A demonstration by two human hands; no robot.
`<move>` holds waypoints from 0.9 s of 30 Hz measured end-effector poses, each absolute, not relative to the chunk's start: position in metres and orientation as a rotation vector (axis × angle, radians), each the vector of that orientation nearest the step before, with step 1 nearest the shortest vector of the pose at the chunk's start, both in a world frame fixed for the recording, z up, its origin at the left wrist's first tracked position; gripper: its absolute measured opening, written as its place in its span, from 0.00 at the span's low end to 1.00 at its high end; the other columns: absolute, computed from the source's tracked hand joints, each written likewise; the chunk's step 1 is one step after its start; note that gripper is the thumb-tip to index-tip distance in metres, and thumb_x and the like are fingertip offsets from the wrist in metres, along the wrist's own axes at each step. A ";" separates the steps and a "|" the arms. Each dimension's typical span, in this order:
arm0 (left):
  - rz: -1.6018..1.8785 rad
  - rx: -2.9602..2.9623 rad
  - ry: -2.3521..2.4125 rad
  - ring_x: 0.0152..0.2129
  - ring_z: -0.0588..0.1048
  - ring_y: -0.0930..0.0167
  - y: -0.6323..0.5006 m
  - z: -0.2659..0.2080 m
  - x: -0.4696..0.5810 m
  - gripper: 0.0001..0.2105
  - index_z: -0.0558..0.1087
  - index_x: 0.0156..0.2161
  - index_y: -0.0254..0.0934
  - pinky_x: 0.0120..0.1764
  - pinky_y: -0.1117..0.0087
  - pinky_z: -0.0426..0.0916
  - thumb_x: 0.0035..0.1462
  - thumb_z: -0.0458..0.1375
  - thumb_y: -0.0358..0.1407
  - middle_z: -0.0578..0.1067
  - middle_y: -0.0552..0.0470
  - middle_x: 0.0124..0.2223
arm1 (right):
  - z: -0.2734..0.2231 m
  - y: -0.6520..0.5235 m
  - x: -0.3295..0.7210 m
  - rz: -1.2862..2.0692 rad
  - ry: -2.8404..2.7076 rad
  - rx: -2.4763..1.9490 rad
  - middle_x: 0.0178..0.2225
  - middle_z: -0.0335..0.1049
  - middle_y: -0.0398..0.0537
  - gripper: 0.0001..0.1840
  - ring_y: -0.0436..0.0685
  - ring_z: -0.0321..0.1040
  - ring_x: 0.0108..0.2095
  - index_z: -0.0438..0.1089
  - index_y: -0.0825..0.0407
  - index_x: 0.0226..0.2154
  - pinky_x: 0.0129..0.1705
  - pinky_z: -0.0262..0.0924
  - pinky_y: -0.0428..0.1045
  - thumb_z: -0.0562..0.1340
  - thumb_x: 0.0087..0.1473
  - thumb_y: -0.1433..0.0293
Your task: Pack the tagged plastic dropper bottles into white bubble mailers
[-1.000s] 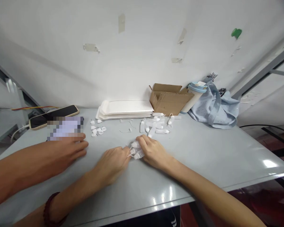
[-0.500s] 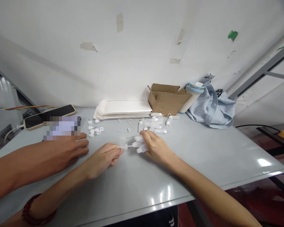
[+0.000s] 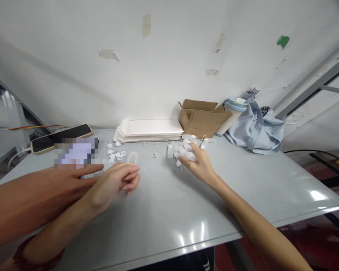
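Observation:
My left hand (image 3: 120, 180), with a dark red beaded bracelet at the wrist, is closed, fingers curled. A small translucent plastic piece (image 3: 132, 158), blurred and rectangular in outline, sticks up from its fingertips; its exact kind is unclear. Over the pile at mid-table, my right hand (image 3: 199, 162) grips small translucent plastic bottles (image 3: 188, 155) between thumb and fingers. A thin looped strap hangs below them. Beside that hand, one small bottle (image 3: 170, 151) stands upright. White caps (image 3: 118, 156) lie in a cluster beyond my left hand.
Another person's hand (image 3: 73, 177) reaches in from the left, close against my left forearm, near a pixelated phone-like object (image 3: 77, 152). Along the wall are a charging phone (image 3: 62, 138), white envelopes (image 3: 152, 128), an open cardboard box (image 3: 205, 122), a tumbler (image 3: 228, 116) and a blue cloth bag (image 3: 254, 131).
My left hand has drawn back left, away from the bottles, with the translucent piece now upright in it. My right hand has moved right and slightly back over the pile, bottles still in it.

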State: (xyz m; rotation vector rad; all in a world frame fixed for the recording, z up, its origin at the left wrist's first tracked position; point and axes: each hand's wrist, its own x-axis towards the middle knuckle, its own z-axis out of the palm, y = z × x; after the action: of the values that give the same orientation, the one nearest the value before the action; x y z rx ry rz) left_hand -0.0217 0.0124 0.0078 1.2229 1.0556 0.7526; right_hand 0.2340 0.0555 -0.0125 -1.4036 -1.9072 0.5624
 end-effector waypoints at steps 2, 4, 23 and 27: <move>0.886 1.315 1.184 0.19 0.61 0.73 0.011 0.001 -0.012 0.19 0.59 0.19 0.38 0.24 0.71 0.60 0.57 0.49 0.46 0.65 0.54 0.22 | -0.012 0.044 0.222 0.877 -1.859 -1.284 0.27 0.66 0.42 0.09 0.53 0.63 0.27 0.63 0.51 0.33 0.29 0.56 0.46 0.61 0.48 0.66; 0.927 1.355 1.252 0.22 0.65 0.73 0.008 -0.006 -0.002 0.18 0.67 0.27 0.37 0.24 0.71 0.62 0.57 0.48 0.49 0.71 0.50 0.35 | -0.013 0.032 0.210 1.076 -1.890 -1.156 0.29 0.66 0.41 0.13 0.52 0.62 0.28 0.63 0.51 0.36 0.31 0.57 0.46 0.64 0.46 0.68; 0.901 1.730 1.445 0.18 0.60 0.72 0.010 -0.026 0.001 0.17 0.61 0.25 0.39 0.24 0.71 0.57 0.61 0.43 0.45 0.58 0.59 0.20 | -0.002 0.037 0.221 0.940 -1.809 -1.168 0.29 0.65 0.42 0.11 0.51 0.61 0.28 0.64 0.50 0.32 0.31 0.56 0.47 0.65 0.47 0.66; 1.161 1.655 1.529 0.16 0.57 0.73 0.013 -0.029 -0.002 0.17 0.60 0.28 0.40 0.22 0.72 0.56 0.63 0.40 0.46 0.54 0.60 0.20 | -0.004 0.039 0.222 0.892 -1.775 -1.183 0.31 0.67 0.43 0.12 0.53 0.63 0.29 0.64 0.50 0.34 0.32 0.58 0.48 0.65 0.47 0.65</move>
State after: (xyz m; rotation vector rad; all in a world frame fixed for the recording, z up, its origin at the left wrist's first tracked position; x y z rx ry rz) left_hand -0.0025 0.0125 -0.0288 1.6550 1.5290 1.1607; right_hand 0.2220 0.0386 -0.0035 -1.1826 -1.7751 0.8916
